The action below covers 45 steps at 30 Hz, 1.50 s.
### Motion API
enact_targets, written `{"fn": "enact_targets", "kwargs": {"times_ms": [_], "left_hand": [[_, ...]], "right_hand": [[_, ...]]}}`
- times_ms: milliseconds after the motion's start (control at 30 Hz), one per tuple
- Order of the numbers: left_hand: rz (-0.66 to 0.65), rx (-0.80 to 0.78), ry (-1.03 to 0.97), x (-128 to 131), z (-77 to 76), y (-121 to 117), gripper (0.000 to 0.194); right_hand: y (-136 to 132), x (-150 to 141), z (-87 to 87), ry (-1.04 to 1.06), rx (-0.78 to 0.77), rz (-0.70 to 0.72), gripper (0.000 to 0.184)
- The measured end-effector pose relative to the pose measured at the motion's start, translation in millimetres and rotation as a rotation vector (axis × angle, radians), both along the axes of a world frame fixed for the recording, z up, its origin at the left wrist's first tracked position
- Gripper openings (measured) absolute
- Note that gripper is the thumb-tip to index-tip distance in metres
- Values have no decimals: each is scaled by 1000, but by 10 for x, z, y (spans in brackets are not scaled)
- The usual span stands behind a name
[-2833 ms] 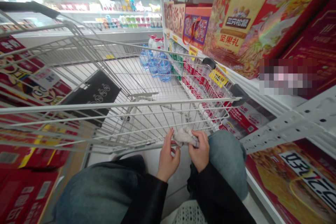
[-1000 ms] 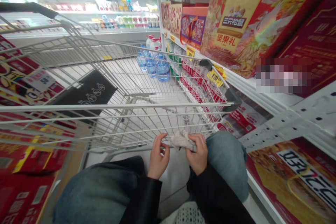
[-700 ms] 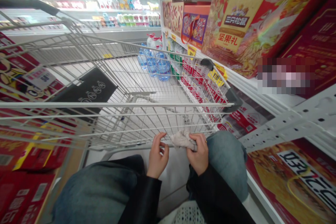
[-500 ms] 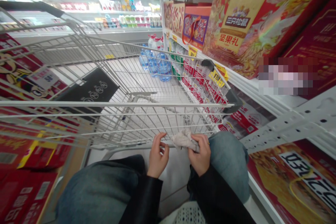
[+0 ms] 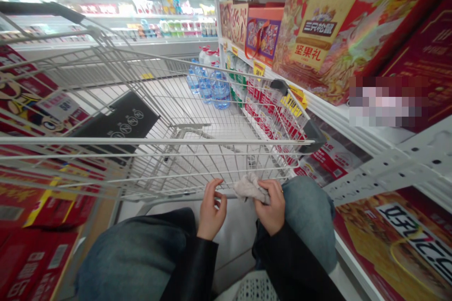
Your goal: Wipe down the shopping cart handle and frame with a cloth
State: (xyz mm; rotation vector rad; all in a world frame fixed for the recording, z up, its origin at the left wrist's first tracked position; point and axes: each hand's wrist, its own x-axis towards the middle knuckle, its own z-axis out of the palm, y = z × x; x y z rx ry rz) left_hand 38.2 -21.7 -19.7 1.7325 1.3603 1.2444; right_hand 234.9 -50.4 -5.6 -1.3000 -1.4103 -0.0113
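right hand [image 5: 271,207]: thumb and fingers clamped on one bunched grey cloth [image 5: 249,187], which sits at the lower rail of the cart [image 5: 197,141], on the near side; cannot tell whether it wraps the wire or only rests on it. left hand [image 5: 212,211]: fingers half curled, thumb and forefinger apart, nothing seen between them; near the same side of the cart, contact with the wire not clear. step in hand, by judgement: rubbing the cart's lower rail with the cloth, right hand doing the work. next move, by judgement, calls for a firm pinch, the cloth pressed flat to the wire and the left hand clear of it or steadying the cart. counts, going outward: hands, two; cloth, one; knees [image 5: 309,216], two, on the near side of the cart; cart, one, with one black flap [image 5: 122,124] inside and two black corner caps [image 5: 312,136] at its right end. beyond the cart, blue bottles [image 5: 219,90], at least three, overlapping. right of the cart, gift boxes [image 5: 318,47] on the upper shelf, at least five; one large box [image 5: 391,235] lower down. left of the cart, stacked red boxes [image 5: 38,263], several, too overlapped to count.
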Motion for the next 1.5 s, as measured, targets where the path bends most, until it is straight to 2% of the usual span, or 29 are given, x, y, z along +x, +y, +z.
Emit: {"fn": "enact_targets", "kwargs": {"times_ms": [100, 300, 367, 533, 600, 800, 867, 1033, 1267, 1500], "left_hand": [[1, -1, 3, -11, 0, -2, 37], [-2, 0, 5, -23, -37, 7, 38], [2, 0, 6, -23, -39, 8, 38], [0, -5, 14, -24, -15, 0, 38], [-1, -8, 16, -25, -9, -3, 38], [3, -2, 13, -23, -14, -1, 39], [4, 1, 14, -25, -17, -2, 39], [6, -3, 21, -31, -15, -8, 39], [9, -9, 17, -21, -7, 4, 39], [-1, -11, 29, -37, 10, -10, 39]], "right_hand": [[-3, 0, 41, 33, 81, -45, 37], [12, -27, -57, 31, -104, -11, 29], [9, -29, -80, 30, -124, -16, 27], [-11, -39, -31, 58, 31, -63, 33], [-10, -45, -15, 70, 43, -75, 34], [15, -35, -53, 41, -132, -18, 25], [10, -31, -46, 40, -111, -21, 24], [-12, -41, 13, 58, 68, -83, 30], [13, -38, -43, 5, -76, -49, 29], [-7, -41, -42, 32, 73, -94, 37]]}}
